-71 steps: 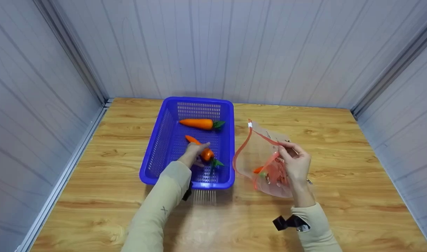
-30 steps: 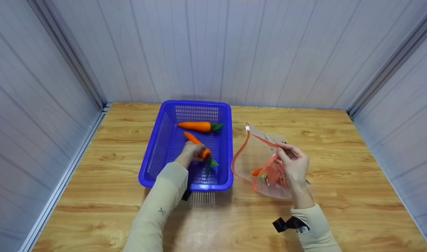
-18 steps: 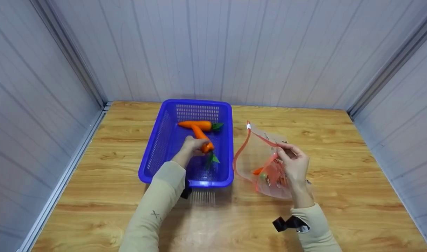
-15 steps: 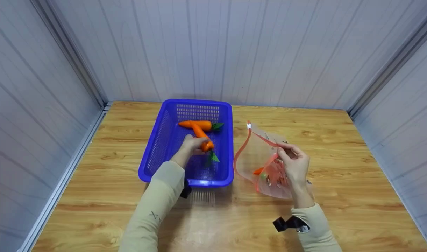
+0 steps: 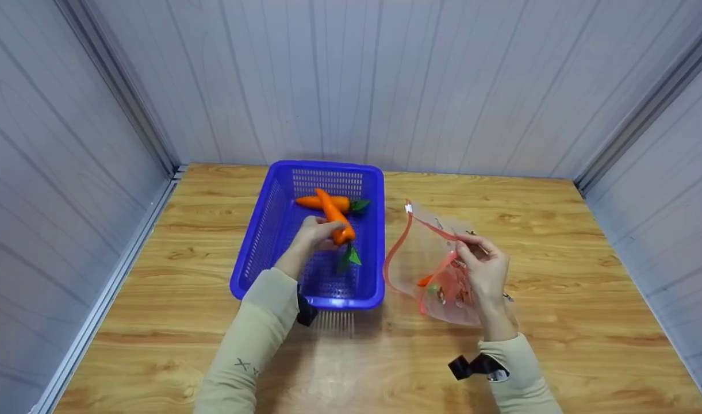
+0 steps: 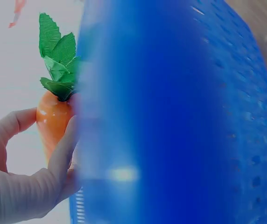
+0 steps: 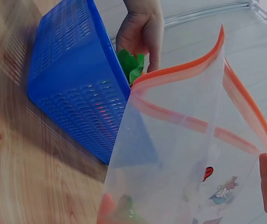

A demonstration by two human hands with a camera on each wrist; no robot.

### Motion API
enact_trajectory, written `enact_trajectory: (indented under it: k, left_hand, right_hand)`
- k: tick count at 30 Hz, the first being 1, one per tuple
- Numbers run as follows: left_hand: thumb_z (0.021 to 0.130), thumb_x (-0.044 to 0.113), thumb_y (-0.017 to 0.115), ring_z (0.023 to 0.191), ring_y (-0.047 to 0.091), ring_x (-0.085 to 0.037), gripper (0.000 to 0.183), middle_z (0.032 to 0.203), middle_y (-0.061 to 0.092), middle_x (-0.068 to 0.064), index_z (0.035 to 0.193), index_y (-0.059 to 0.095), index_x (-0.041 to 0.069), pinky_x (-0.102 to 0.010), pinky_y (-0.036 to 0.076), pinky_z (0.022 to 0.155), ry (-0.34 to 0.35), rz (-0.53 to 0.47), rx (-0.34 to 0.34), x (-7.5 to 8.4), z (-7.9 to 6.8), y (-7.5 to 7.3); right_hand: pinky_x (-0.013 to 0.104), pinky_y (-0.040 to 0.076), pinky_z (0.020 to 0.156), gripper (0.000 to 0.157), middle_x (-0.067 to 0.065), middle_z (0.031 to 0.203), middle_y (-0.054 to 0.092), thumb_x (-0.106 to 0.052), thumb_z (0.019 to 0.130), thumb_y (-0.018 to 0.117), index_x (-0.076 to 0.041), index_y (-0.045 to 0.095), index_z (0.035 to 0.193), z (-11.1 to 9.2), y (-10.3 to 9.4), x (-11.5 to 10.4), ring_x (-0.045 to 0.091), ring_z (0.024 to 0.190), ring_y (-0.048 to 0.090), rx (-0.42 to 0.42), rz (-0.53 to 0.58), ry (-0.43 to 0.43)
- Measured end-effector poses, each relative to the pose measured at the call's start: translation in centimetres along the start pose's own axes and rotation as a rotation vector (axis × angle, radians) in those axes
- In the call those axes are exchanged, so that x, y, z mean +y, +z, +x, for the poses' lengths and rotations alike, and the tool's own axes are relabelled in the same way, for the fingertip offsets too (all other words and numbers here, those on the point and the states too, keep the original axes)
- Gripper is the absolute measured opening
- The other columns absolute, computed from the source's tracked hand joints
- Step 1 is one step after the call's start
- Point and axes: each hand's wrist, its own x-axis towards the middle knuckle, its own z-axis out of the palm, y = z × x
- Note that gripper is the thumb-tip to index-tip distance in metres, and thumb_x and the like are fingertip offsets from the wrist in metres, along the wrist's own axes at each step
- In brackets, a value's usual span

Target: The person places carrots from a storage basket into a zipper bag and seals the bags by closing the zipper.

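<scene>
My left hand [image 5: 317, 232] grips a carrot [image 5: 335, 214] near its leafy end, above the blue basket [image 5: 238, 259]. Its green leaves [image 6: 61, 51] point up in the left wrist view, with fingers and thumb on either side of the orange top. A second carrot [image 5: 310, 202] lies at the back of the basket, partly covered by the held one. My right hand [image 5: 484, 267] pinches the edge of a clear zip bag [image 5: 402, 259] with an orange-red seal, its mouth spread wide. Inside the bag shows an orange and green thing [image 7: 124, 210], blurred through the plastic.
The basket and bag stand side by side on a wood-grain table [image 5: 172, 322]. Pale panel walls [image 5: 351, 80] close in the back and both sides. In the left wrist view the basket's wall [image 6: 171, 112] fills much of the frame.
My left hand took hold of the front carrot and lifted it off the basket floor, tip now over the rear carrot. My right hand and the bag stay nearly still.
</scene>
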Motion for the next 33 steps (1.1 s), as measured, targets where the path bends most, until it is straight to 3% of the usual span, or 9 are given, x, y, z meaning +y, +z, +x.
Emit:
enact_trajectory:
  k: [2,3,5,7,10,14,19,25,33]
  left_hand:
    - [0.082,-0.002,0.054,0.109,0.046,-0.038,0.053,0.127,0.037,-0.024,0.129,0.029,-0.008,-0.044,0.041,0.089,-0.008,0.009,-0.019,0.2,-0.2,0.0]
    - [0.082,0.000,0.055,0.108,0.047,-0.037,0.053,0.126,0.039,-0.024,0.129,0.030,-0.008,-0.043,0.042,0.088,0.002,0.043,-0.030,0.2,-0.2,0.0]
    - [0.082,0.003,0.057,0.101,0.053,-0.035,0.055,0.122,0.043,-0.025,0.129,0.032,-0.008,-0.041,0.045,0.084,0.028,0.107,-0.053,-0.2,0.3,-0.1]
    - [0.082,0.007,0.059,0.093,0.057,-0.032,0.056,0.118,0.047,-0.025,0.129,0.033,-0.008,-0.038,0.049,0.079,0.054,0.165,-0.078,-0.6,0.4,0.0]
    - [0.082,0.010,0.059,0.083,0.059,-0.027,0.055,0.114,0.050,-0.025,0.128,0.034,-0.008,-0.034,0.051,0.073,0.097,0.228,-0.117,-0.7,-0.3,0.2]
    - [0.082,0.011,0.059,0.080,0.060,-0.024,0.056,0.112,0.052,-0.024,0.129,0.035,-0.007,-0.032,0.052,0.070,0.126,0.281,-0.177,-0.8,-1.7,0.5]
    - [0.080,0.012,0.061,0.073,0.061,-0.020,0.056,0.106,0.057,-0.021,0.128,0.038,-0.005,-0.031,0.052,0.067,0.157,0.356,-0.244,-1.0,-3.5,0.8]
    - [0.080,0.012,0.061,0.068,0.061,-0.018,0.052,0.099,0.059,-0.018,0.126,0.043,-0.004,-0.031,0.053,0.064,0.224,0.452,-0.360,-1.3,-5.3,1.0]
    - [0.077,0.013,0.064,0.069,0.059,-0.016,0.053,0.091,0.058,-0.014,0.124,0.046,-0.003,-0.031,0.053,0.062,0.266,0.571,-0.459,-1.8,-7.0,1.8]
  right_hand:
    - [0.023,0.051,0.053,0.014,0.016,0.080,0.061,0.003,0.076,0.066,0.009,0.065,0.088,0.6,-0.8,1.8,0.017,0.062,0.059,-0.014,0.022,-0.018]
    - [0.024,0.051,0.053,0.015,0.017,0.081,0.061,0.003,0.076,0.065,0.010,0.064,0.090,0.6,-0.8,1.9,0.018,0.062,0.059,-0.005,0.009,-0.012]
    - [0.026,0.051,0.053,0.018,0.020,0.083,0.061,0.000,0.075,0.068,0.008,0.065,0.091,1.5,-1.9,4.5,0.021,0.063,0.059,-0.008,0.010,-0.038]
    - [0.027,0.051,0.053,0.018,0.021,0.083,0.060,0.001,0.075,0.067,0.009,0.064,0.091,1.9,-2.4,5.7,0.023,0.063,0.059,-0.008,0.014,-0.042]
    - [0.026,0.051,0.053,0.016,0.019,0.081,0.060,0.000,0.076,0.067,0.006,0.066,0.090,1.5,-2.1,4.7,0.022,0.062,0.059,-0.039,0.062,-0.051]
    - [0.024,0.051,0.053,0.013,0.017,0.080,0.060,0.003,0.076,0.065,0.008,0.065,0.088,0.4,-0.9,1.6,0.019,0.062,0.059,-0.052,0.107,-0.023]
    - [0.024,0.051,0.053,0.016,0.016,0.081,0.060,0.001,0.074,0.068,0.008,0.066,0.089,0.9,-1.5,3.0,0.019,0.062,0.059,-0.035,0.075,-0.026]
    - [0.026,0.051,0.053,0.017,0.018,0.085,0.060,0.002,0.075,0.067,0.007,0.065,0.092,2.1,-3.1,6.5,0.021,0.064,0.059,-0.032,0.022,-0.045]
    - [0.027,0.051,0.053,0.019,0.022,0.087,0.058,-0.002,0.075,0.069,0.005,0.066,0.092,2.6,-3.4,8.3,0.026,0.065,0.058,-0.012,-0.017,-0.092]
